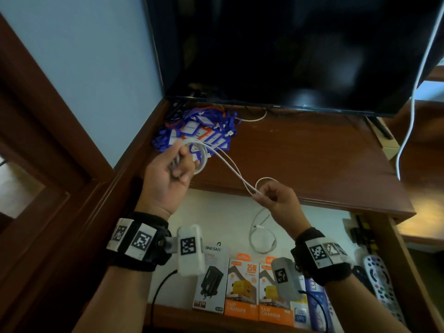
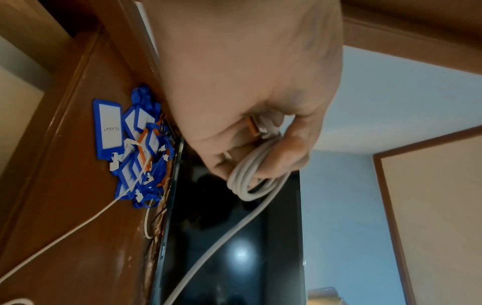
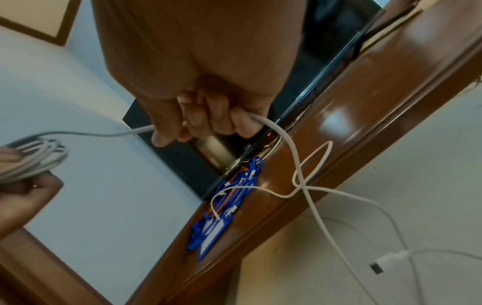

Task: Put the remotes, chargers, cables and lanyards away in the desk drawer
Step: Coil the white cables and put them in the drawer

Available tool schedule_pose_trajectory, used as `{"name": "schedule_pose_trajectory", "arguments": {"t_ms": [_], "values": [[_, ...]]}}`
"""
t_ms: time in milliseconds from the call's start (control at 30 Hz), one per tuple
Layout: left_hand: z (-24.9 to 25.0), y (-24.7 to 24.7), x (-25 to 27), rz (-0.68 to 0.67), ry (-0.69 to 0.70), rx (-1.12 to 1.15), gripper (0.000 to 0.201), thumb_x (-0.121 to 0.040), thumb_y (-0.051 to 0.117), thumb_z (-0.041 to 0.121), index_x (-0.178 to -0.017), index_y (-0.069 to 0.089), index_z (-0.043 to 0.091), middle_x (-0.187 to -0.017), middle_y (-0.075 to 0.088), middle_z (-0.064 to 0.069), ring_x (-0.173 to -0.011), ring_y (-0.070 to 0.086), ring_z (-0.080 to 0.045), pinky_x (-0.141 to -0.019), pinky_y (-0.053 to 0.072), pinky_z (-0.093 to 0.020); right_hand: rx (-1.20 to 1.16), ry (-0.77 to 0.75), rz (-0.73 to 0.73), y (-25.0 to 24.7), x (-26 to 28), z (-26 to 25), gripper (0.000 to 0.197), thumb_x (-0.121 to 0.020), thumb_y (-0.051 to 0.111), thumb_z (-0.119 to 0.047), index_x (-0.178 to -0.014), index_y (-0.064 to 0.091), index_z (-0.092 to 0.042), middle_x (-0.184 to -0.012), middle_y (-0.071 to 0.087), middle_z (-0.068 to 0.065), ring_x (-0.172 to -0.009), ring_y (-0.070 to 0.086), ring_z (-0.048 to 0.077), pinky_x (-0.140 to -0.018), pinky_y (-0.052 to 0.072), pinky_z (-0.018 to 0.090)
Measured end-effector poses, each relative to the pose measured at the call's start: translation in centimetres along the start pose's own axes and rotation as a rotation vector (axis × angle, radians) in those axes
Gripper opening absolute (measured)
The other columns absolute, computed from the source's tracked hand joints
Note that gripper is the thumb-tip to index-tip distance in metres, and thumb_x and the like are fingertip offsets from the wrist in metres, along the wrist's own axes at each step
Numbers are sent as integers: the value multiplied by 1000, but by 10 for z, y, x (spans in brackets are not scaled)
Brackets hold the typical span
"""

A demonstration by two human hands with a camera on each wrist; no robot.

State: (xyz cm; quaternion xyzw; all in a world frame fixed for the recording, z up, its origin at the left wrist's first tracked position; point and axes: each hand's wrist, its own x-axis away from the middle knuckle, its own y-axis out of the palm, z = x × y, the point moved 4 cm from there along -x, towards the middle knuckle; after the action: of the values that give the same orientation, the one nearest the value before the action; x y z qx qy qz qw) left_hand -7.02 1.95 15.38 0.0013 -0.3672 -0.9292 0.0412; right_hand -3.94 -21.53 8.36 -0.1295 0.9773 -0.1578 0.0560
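Looking nearest first, I see the open desk drawer (image 1: pixel 228 207) below me, already holding boxed chargers (image 1: pixel 242 287) in a row, a loosely coiled white cable (image 1: pixel 263 239) behind them and a remote (image 1: pixel 382 282) at the right side; above it my right hand (image 1: pixel 276 200) has its fingers curled round the free run of another white cable (image 1: pixel 230 164), while my left hand (image 1: pixel 168 174) grips the coils already wound, one plug tucked in the palm; I judge the step in hand to be coiling this cable; next I should feed the remaining slack into the coil, then lay it in the drawer without letting it spring loose; farther back, the blue lanyards (image 1: pixel 199 133) lie heaped on the desktop (image 1: pixel 312 150) under the television (image 1: pixel 288 51), not yet stowed.
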Motion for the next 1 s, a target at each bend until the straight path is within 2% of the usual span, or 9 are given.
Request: {"name": "schedule_pose_trajectory", "arguments": {"t_ms": [100, 167, 267, 367, 467, 600, 700, 800, 1000], "values": [[2, 1, -1, 78, 71, -9, 24, -98, 41, 25, -77, 48, 16, -48, 31, 6, -45, 28, -10, -68, 48, -18, -124, -52, 57, -8, 0, -7, 14, -80, 72, -13, -74, 59, -9, -71, 54, 21, -63, 48, 32, -64, 42, 37], [0, 2, -3, 164, 99, -20, 27, -100, 41, 23, -74, 46, 17, -47, 29, 7, -45, 26, -10, -72, 49, -20, -177, -94, 91, -10, 1, -19, 10, -76, 73, -17, -72, 65, -15, -75, 57, 26, -66, 51, 38, -66, 45, 39], [-3, -1, -6, 312, 90, -48, 27, -98, 48, 24, -71, 44, 18, -47, 27, 7, -46, 26, -9, -74, 47, -22, -157, -136, 81, -10, 0, -33, 11, -78, 71, -1, -72, 69, -10, -72, 63, 21, -63, 52, 23, -62, 45, 24], [-2, 1, -5, 348, 111, -151, 30, -99, 46, 22, -69, 42, 19, -48, 26, 6, -42, 27, -8, -57, 41, -17, 15, -173, -55, 3, 1, -46, 7, -76, 73, 0, -73, 72, -7, -64, 64, 3, -58, 53, 4, -59, 43, 13], [-2, 4, -4, 285, 205, -471, 34, -100, 43, 16, -66, 41, 20, -50, 35, 7, -45, 34, -5, -52, 35, -17, 57, -187, -195, 17, 3, -57, 3, -76, 72, 2, -78, 74, -1, -66, 63, -13, -60, 58, -5, -59, 44, 8], [-12, 11, -3, 206, 111, -711, 34, -99, 46, 28, -70, 56, 13, -46, 35, 3, -44, 35, -13, -52, 36, -24, -33, -237, -328, 22, 4, -79, 5, -79, 68, 7, -81, 72, 7, -69, 66, -4, -58, 58, -5, -57, 42, 7], [-18, 16, -1, 152, 84, -768, 31, -100, 46, 31, -83, 64, 12, -50, 47, 3, -50, 47, -12, -59, 44, -23, -143, -276, -314, 19, 2, -93, 8, -79, 68, 3, -84, 73, 1, -63, 65, -9, -53, 53, -1, -55, 40, 10], [-23, 20, 0, 72, 90, -772, 29, -100, 45, 31, -83, 64, 16, -65, 66, 0, -69, 61, -14, -79, 47, -37, -192, -295, -272, 14, -5, -100, 9, -80, 64, -6, -84, 72, -5, -62, 63, -6, -52, 47, 3, -52, 38, 13], [-32, 32, 7, -111, -30, -774, 31, -100, 41, 27, -84, 63, 12, -69, 69, -1, -71, 65, -11, -79, 44, -34, -169, -271, -112, -10, -21, -99, 9, -85, 60, 6, -81, 68, 4, -60, 62, -8, -48, 47, 1, -49, 38, 12]]}}
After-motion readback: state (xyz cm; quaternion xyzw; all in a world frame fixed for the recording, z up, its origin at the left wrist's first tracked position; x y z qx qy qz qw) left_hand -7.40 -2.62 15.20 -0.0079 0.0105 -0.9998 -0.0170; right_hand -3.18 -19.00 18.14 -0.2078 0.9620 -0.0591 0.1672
